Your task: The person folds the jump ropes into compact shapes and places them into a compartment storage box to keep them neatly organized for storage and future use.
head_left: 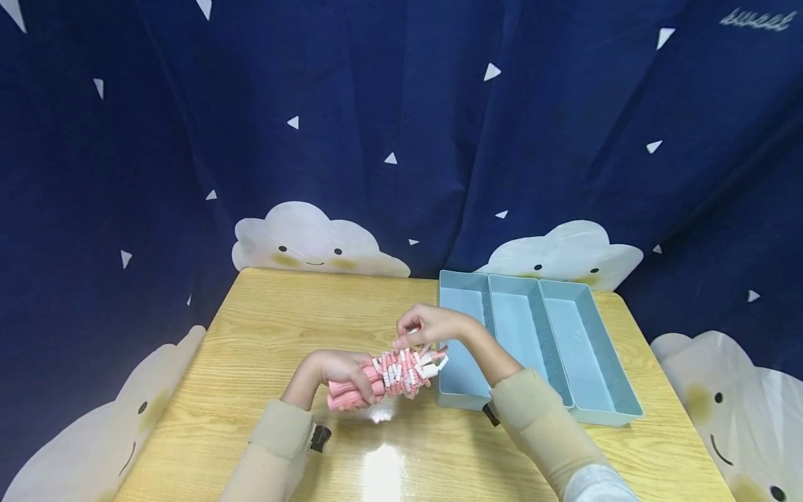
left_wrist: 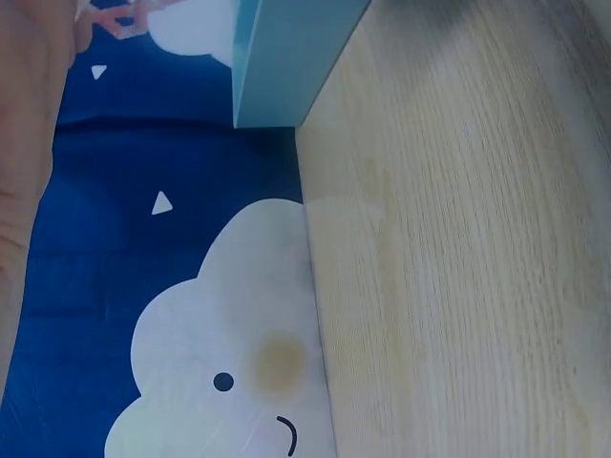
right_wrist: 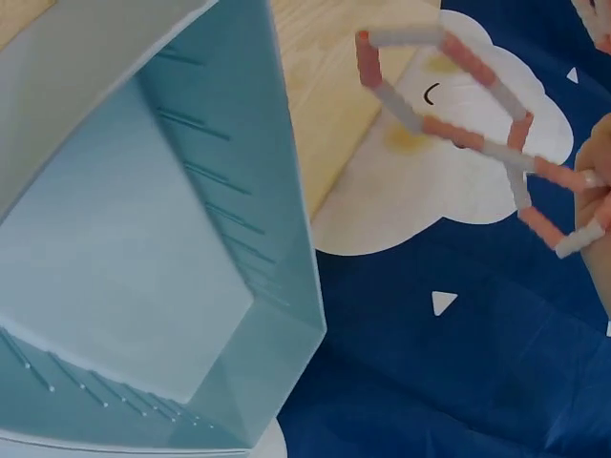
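Note:
A beaded jump rope (head_left: 401,371) in pink and white is wound into a bundle low over the middle of the table. My left hand (head_left: 343,367) grips its pink handles, which lie side by side and stick out to the left. Above the bundle my right hand (head_left: 434,324), fingers bent and thumb underneath, pinches a part of the rope; the fingertips mostly hide that spot. Loose beaded ends poke out at the bundle's right. In the right wrist view, a loop of pink and white beads (right_wrist: 460,136) hangs away from a hand at the right edge.
A pale blue tray (head_left: 465,400) with three long compartments stands on the wooden table (head_left: 301,307), just right of the bundle and under the right forearm. Behind the table hangs a dark blue curtain (head_left: 351,125) with white clouds and triangles.

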Demonstrator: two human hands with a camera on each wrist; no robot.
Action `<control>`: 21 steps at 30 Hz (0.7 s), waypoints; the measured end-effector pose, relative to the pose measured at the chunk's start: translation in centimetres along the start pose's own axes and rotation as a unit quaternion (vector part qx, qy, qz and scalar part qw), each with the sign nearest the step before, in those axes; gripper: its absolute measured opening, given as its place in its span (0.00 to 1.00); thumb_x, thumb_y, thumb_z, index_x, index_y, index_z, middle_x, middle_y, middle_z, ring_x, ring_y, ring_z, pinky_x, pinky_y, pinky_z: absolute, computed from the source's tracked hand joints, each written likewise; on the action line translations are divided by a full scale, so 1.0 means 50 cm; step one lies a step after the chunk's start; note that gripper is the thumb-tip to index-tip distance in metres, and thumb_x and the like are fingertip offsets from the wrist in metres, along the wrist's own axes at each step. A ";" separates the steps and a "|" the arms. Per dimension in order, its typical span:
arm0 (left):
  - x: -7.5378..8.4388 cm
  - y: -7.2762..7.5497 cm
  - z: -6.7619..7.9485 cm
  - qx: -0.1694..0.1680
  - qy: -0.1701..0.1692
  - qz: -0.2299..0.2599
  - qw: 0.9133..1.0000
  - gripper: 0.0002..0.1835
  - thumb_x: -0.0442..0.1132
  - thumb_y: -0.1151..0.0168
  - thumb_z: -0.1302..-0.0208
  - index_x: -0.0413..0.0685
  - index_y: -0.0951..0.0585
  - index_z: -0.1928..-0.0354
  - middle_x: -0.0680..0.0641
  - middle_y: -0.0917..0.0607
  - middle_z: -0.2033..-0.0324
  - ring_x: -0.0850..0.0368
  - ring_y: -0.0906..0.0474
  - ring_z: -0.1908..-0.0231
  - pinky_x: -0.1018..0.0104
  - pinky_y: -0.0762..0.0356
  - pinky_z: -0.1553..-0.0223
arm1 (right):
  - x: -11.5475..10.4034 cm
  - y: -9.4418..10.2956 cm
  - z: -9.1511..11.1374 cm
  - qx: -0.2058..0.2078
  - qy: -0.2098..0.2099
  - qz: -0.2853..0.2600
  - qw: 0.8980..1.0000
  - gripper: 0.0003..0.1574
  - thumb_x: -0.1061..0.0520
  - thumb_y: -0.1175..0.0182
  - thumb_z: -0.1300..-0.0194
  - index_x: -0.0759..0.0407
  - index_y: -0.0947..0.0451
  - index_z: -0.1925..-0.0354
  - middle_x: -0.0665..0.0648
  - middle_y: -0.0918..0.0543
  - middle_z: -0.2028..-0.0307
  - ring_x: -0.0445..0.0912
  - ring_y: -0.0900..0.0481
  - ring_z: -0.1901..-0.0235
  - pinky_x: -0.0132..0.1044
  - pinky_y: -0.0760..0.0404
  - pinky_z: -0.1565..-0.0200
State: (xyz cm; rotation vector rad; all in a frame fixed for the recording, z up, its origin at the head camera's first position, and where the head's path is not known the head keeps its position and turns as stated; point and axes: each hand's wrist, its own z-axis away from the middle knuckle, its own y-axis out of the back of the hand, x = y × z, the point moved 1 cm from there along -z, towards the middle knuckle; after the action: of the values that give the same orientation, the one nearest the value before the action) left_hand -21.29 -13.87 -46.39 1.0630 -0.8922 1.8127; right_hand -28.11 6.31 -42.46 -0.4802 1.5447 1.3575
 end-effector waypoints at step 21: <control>0.002 -0.002 0.006 -0.030 -0.007 0.001 1.000 0.05 0.28 0.46 0.52 0.40 0.27 0.70 0.49 0.24 0.84 0.62 0.27 0.87 0.73 0.27 0.87 | 0.051 0.001 -0.004 -0.102 -0.017 -0.200 0.974 0.09 0.59 0.49 0.34 0.57 0.29 0.73 0.44 0.33 0.81 0.33 0.37 0.80 0.24 0.35 0.76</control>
State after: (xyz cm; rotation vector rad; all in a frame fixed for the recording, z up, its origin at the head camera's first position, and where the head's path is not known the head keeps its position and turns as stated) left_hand -21.13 -14.06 -46.15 1.0388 -0.9506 1.7701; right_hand -29.31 6.91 -44.61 -0.8430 1.2021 1.2027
